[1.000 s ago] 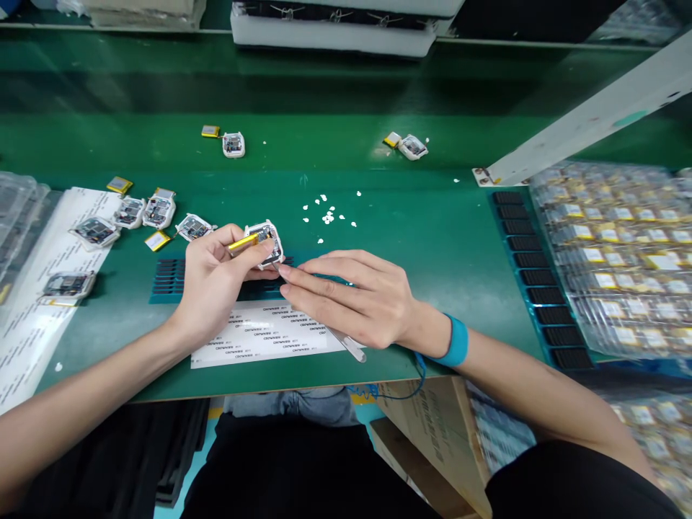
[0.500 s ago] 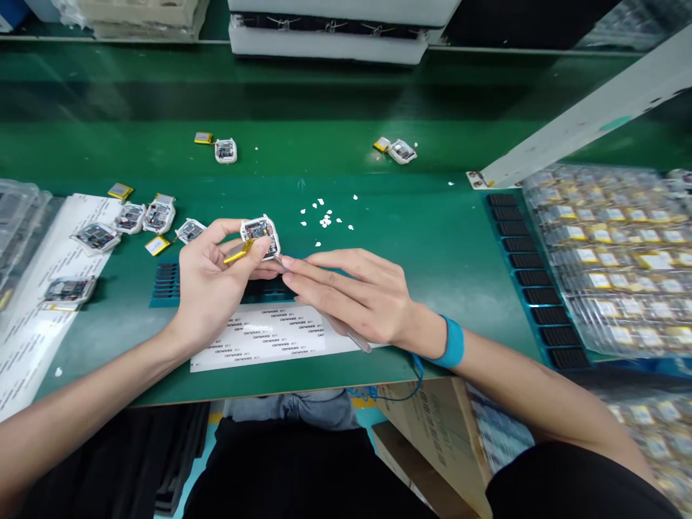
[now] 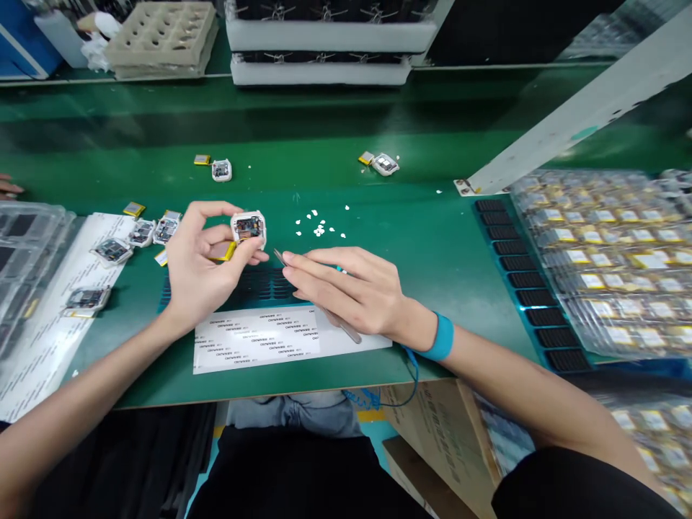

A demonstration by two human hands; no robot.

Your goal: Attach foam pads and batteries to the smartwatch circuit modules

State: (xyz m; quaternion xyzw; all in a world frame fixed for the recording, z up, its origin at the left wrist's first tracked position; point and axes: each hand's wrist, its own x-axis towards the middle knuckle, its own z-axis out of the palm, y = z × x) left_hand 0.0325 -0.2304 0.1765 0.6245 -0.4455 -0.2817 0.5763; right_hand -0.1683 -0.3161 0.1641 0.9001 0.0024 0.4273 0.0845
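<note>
A white casing with a circuit board inside [image 3: 249, 228] is held between the thumb and fingers of my left hand [image 3: 202, 270]. A yellow-edged battery [image 3: 222, 251] hangs beside it, against the fingers. My right hand [image 3: 351, 292] is closed around metal tweezers [image 3: 351, 331], whose tips point at the casing from the right, apart from it. A blue band [image 3: 444, 336] circles my right wrist. Below the hands lies a white printed sheet [image 3: 256, 339], with a dark slotted strip [image 3: 262, 285] behind it. Small white pieces [image 3: 318, 231] are scattered beyond my right hand.
More casings with boards [image 3: 112, 251] and batteries lie at the left, near clear trays [image 3: 32, 252]. Two other casings [image 3: 221, 170] [image 3: 386, 163] sit at the back. Stacked clear trays of batteries [image 3: 610, 259] and a black-padded strip [image 3: 527, 288] are at the right. Someone's fingers show at the far left.
The tweezers' tips have come away from the casing. My left hand has moved slightly left with the casing and turned it. The whole view has shifted a little.
</note>
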